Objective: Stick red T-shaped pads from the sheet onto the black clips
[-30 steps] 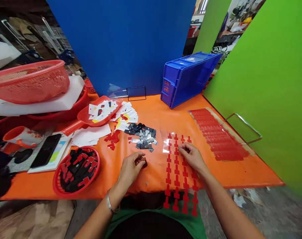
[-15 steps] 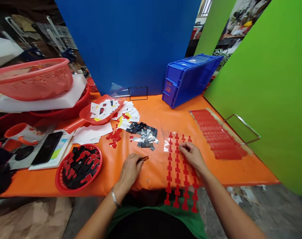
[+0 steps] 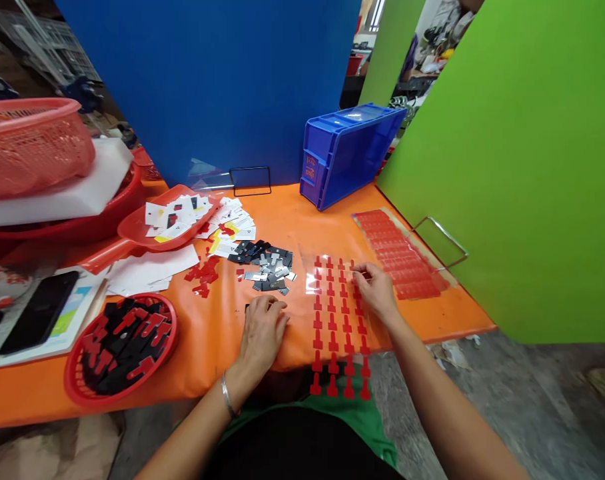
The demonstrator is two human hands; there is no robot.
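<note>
My left hand [image 3: 263, 330] is palm down over the table's near part, its fingers bent. A dark end of a small flat black piece [image 3: 247, 307] shows at its left side; the rest is hidden under the fingers. My right hand [image 3: 376, 291] pinches with thumb and index finger at the upper right of a clear sheet carrying rows of red T-shaped stickers [image 3: 331, 321]. What lies between those fingertips is too small to make out. The sheet's near end hangs over the table edge. Beyond my left hand lies a pile of black and grey flat pieces [image 3: 272, 268].
A red basket [image 3: 171, 333] of black-and-red pieces stands left. Behind it are a phone [image 3: 40, 312], a red scoop [image 3: 125, 230] with printed cards, and loose red bits [image 3: 202, 275]. A blue bin [image 3: 315, 175] stands at the back; more red sheets [image 3: 402, 257] lie right.
The view has swung right. My left hand has turned, so the dark piece now shows at its left side instead of its right. My right hand has moved across to the sheet's right-hand column.
</note>
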